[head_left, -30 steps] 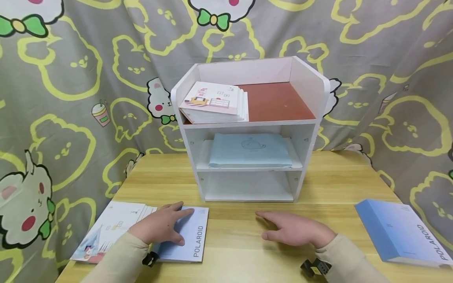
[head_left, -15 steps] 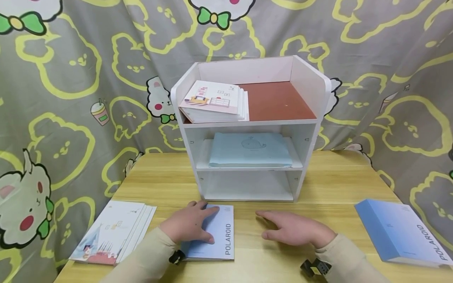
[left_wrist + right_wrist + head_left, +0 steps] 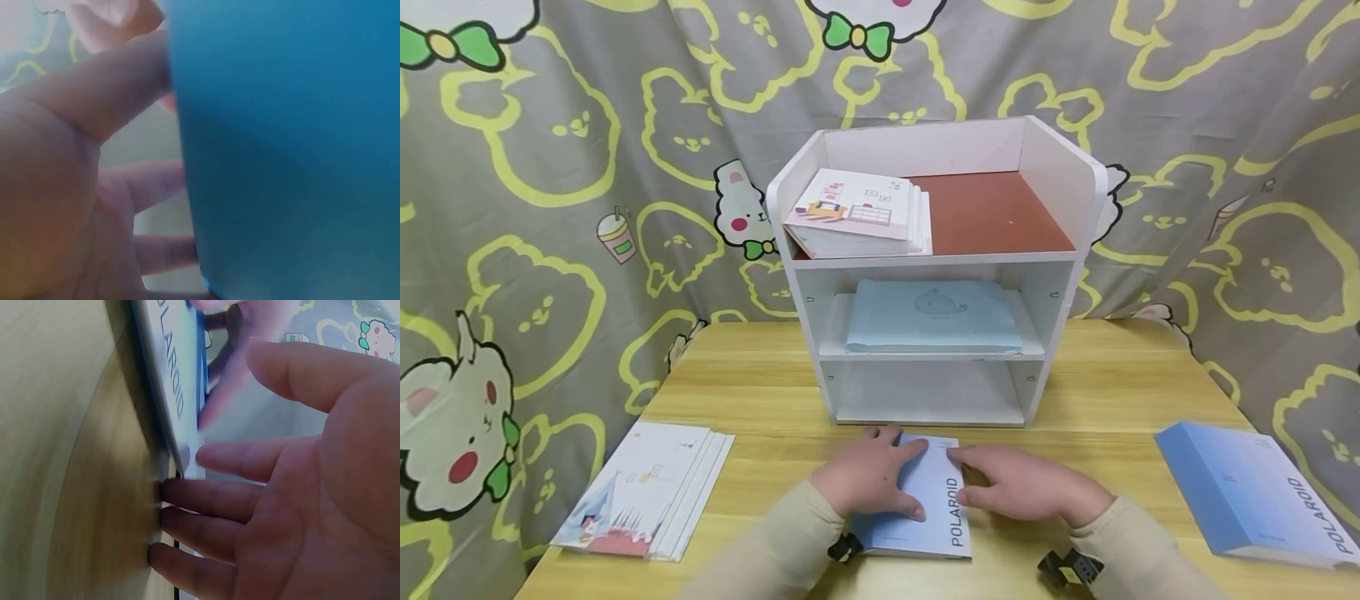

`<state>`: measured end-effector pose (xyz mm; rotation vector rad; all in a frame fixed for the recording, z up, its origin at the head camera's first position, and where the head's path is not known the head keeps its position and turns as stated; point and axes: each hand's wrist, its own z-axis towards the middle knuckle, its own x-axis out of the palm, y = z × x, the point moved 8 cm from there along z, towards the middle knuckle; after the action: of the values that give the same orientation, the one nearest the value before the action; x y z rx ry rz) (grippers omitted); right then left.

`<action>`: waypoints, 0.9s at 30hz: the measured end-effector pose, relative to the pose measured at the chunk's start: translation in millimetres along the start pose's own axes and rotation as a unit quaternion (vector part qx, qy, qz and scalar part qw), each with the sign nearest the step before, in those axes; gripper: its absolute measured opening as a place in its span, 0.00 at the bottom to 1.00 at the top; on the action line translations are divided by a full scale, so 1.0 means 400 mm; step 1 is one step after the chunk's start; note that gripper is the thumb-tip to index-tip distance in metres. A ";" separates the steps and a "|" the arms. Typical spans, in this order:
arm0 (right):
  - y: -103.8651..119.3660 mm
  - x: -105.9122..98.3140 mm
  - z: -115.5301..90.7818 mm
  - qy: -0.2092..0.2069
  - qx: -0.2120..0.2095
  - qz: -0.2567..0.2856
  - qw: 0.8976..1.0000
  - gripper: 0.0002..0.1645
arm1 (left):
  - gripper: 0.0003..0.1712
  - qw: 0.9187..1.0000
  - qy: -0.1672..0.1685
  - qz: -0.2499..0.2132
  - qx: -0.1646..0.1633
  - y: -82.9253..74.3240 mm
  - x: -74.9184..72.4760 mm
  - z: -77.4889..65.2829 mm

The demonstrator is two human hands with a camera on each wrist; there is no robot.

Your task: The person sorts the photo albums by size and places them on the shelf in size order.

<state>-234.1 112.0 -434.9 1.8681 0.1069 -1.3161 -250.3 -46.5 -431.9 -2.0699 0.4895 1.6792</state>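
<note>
A blue book marked POLAROID (image 3: 936,500) lies flat on the table in front of the shelf. Over its left part spreads my left hand (image 3: 868,475), thumb and index finger resting on the cover. In the left wrist view, the book's blue side (image 3: 294,150) fills the right half, and the fingers (image 3: 153,184) pass behind its edge. From the other side my right hand (image 3: 1037,483) meets the book, its fingers extended and fingertips right at the right edge. The right wrist view shows these fingers (image 3: 212,500) loosely straight, low beside the table surface.
Behind stands a white shelf unit (image 3: 1030,392), with picture books (image 3: 857,212) on top and a pale blue whale book (image 3: 936,317) on the middle level. White books (image 3: 632,492) lie at left; another POLAROID book (image 3: 1255,492) lies at right. A patterned curtain (image 3: 685,167) encloses the table.
My left hand has moved right with the blue POLAROID book, away from the white books at left and up to my right hand. The right hand has stayed nearly still.
</note>
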 end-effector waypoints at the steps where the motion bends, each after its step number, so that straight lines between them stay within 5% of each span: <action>1: 0.003 0.000 0.001 0.000 -0.002 -0.002 1.000 0.43 | 0.55 1.000 0.001 0.000 -0.002 -0.007 0.000 0.004; 9: 0.009 0.001 0.000 -0.001 0.009 0.001 1.000 0.41 | 0.54 1.000 -0.001 -0.014 -0.002 -0.008 0.011 0.015; 13: -0.007 -0.002 0.003 -0.018 0.023 0.053 0.998 0.41 | 0.49 0.995 -0.014 -0.099 0.002 0.031 0.005 0.010; 17: -0.045 -0.015 0.007 -0.053 0.040 0.150 0.986 0.39 | 0.45 0.977 -0.048 -0.209 -0.014 0.099 -0.028 -0.011; 20: -0.079 -0.020 0.007 -0.061 0.052 0.303 0.950 0.39 | 0.42 0.962 -0.058 -0.264 -0.031 0.148 -0.039 -0.030; 24: -0.106 -0.004 0.004 -0.042 0.068 0.498 0.863 0.42 | 0.41 0.946 -0.002 -0.321 -0.038 0.176 -0.002 -0.047; 27: -0.101 0.020 0.009 -0.023 0.067 0.569 0.820 0.45 | 0.39 0.929 0.046 -0.367 -0.032 0.168 0.039 -0.050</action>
<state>-253.4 133.1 -464.8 1.5123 -1.0074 -0.4975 -265.7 -114.1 -450.7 -2.0146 -0.3028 1.1559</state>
